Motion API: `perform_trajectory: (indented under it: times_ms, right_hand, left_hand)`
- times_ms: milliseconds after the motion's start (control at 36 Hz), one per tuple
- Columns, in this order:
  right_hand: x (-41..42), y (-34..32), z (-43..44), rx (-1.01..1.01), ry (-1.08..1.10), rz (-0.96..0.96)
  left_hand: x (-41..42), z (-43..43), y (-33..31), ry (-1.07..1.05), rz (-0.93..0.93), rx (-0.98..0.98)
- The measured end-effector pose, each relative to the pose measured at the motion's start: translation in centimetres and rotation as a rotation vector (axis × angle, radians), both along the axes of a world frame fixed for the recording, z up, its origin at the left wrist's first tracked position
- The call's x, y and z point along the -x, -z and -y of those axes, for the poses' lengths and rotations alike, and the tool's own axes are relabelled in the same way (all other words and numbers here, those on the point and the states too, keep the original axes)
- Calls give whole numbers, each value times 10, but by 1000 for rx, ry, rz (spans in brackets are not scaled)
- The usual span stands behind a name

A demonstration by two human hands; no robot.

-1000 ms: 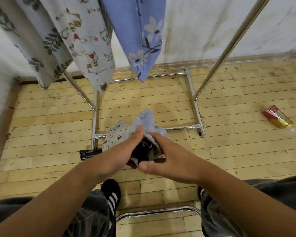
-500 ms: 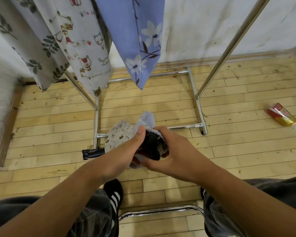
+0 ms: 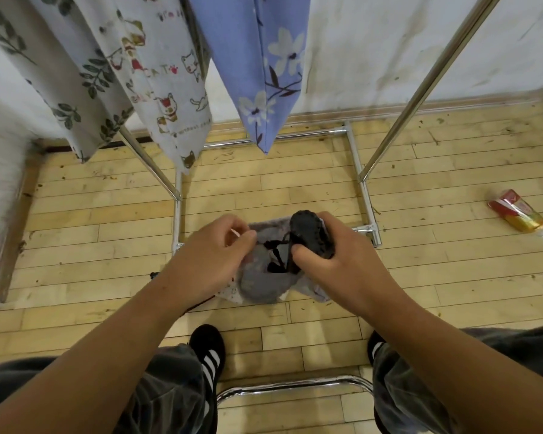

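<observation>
A grey cloth [image 3: 264,283] hangs bunched at mid-frame above the wooden floor [image 3: 107,220]. The left hand [image 3: 210,258] pinches its upper left edge with curled fingers. The right hand [image 3: 342,258] grips a dark knitted piece [image 3: 311,233] lying on the cloth, with black cord [image 3: 276,255] trailing from it. Behind stands a chrome rack [image 3: 369,198]. A blue floral cloth [image 3: 264,73] hangs at the top of the frame, and a red-gold wrapper [image 3: 518,214] lies on the floor at right.

Only thing reading clearly here is "CAT" in red capitals with a little pink paw print right after it, sitting on the hanging cat-print cloth [image 3: 170,89]. That same cloth is also carrying a line of small dark script near its lower edge, starting with "without", and the rest is getting too tiny to make out. The red and gold packet [image 3: 518,214] is showing print, but it's blurring out. The bundle of cloths [image 3: 264,283] being held is showing nothing legible.
</observation>
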State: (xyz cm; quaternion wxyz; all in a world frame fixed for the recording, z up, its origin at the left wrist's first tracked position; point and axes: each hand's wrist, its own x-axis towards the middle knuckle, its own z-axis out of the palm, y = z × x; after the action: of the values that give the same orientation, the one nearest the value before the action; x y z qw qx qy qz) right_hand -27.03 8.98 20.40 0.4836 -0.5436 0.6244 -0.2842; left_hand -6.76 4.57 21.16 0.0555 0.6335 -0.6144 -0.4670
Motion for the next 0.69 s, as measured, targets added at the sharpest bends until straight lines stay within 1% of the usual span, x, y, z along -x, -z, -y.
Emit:
perform_trajectory:
  times_ms: [28,83,194,250,361,500,694]
  right_hand:
    - [-1,-1,0,-6,6,14]
    - [0,0,-1,-5,32,26]
    - [2,1,1,10,72,31]
    - [1,1,1,23,76,34]
    - [1,0,0,44,83,35]
    - [0,1,0,21,51,15]
    - [0,3,1,72,47,-42]
  left_hand:
    - [-6,2,7,-12,47,14]
    - [-14,0,15,35,170,-69]
    - [-19,-11,30,223,336,-206]
    - [-20,-13,33,251,408,-248]
    - [-23,-7,36,234,366,-264]
    - [-18,0,33,229,289,-109]
    - [-18,0,31,200,175,-31]
